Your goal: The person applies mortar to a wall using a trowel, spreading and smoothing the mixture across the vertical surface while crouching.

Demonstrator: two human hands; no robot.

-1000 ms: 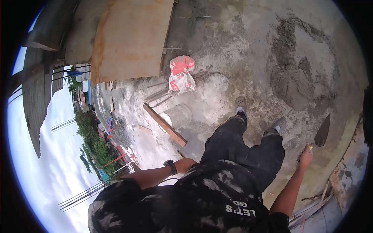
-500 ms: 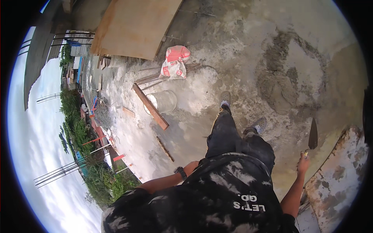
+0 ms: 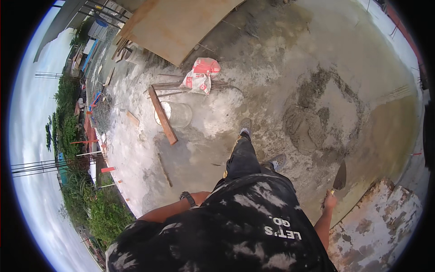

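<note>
In my right hand [image 3: 330, 199] is a pointing trowel [image 3: 340, 176], gripped by its handle, with the dark blade aimed away from me over the wet concrete floor. My left hand [image 3: 200, 197], below a dark wristwatch, rests near my waist; the shirt hides its fingers. Ahead of the trowel lies a ring of wet grey mortar [image 3: 304, 130] around a shallow pool.
A white bucket [image 3: 182, 115] with a wooden plank [image 3: 162, 115] across it stands left of my feet. Beyond it, a red-and-white sack [image 3: 202, 75] lies on thin rods. Plywood [image 3: 181, 25] lies farther off; a stained pale board [image 3: 376, 222] is at near right.
My view has turned, and the floor things sit farther left in it. My right hand still holds the trowel, now tilted a little differently. One foot has shifted slightly.
</note>
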